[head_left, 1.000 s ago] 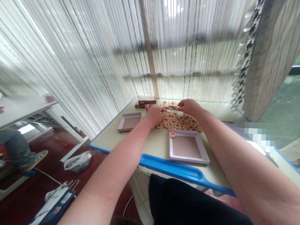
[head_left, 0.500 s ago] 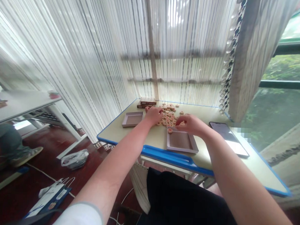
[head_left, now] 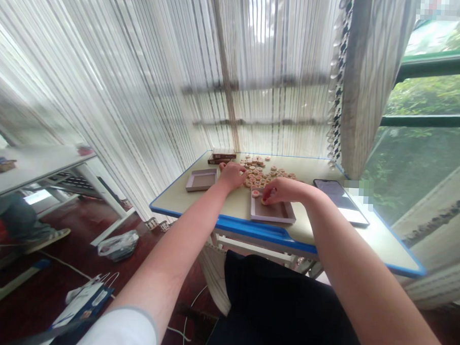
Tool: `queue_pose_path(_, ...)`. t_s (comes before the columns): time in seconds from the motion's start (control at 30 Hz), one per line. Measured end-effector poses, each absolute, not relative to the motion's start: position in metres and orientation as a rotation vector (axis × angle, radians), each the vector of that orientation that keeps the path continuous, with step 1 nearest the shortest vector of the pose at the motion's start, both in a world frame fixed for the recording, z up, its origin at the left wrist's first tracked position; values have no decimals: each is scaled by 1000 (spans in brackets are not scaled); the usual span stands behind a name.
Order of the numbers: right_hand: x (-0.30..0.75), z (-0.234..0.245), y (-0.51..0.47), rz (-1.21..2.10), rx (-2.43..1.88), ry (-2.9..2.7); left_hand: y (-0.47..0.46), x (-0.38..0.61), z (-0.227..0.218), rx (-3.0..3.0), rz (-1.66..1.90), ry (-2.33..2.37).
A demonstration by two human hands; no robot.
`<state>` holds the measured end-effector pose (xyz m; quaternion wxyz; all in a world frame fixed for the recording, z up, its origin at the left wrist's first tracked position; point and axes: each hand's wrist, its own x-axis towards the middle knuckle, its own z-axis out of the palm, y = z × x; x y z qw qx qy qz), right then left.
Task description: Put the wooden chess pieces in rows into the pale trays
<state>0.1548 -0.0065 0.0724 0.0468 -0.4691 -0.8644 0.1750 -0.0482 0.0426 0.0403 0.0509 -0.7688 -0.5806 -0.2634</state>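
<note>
Round wooden xiangqi pieces [head_left: 256, 179] lie heaped on the table between and beyond my hands. My left hand [head_left: 233, 176] rests at the left edge of the heap, its fingers apart and touching pieces, with nothing visibly held. My right hand [head_left: 278, 191] is closed in a pinch on one xiangqi piece [head_left: 264, 201], low inside the right-hand shallow box [head_left: 272, 219]. One piece with a red mark [head_left: 255, 193] sits in that box's upper left corner. To the left of my left hand lies a second shallow box [head_left: 201, 180] with no pieces showing in it.
Two stacked dark boxes [head_left: 222, 157] stand at the table's back left. A tablet or large phone [head_left: 341, 202] lies on the right. A blue-edged tray [head_left: 250, 227] runs along the front. Stringed curtains hang behind; another person's leg [head_left: 25, 224] shows at far left.
My right hand has moved from the heap's near edge into the right-hand box with a piece. My left hand stays by the heap. The view has shifted slightly.
</note>
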Motion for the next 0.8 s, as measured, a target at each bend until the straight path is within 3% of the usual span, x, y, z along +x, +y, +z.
queue_pose_path(0.8, 140, 58, -2, 449, -1183, -2656, 51, -49, 32, -2316, -842, -1743)
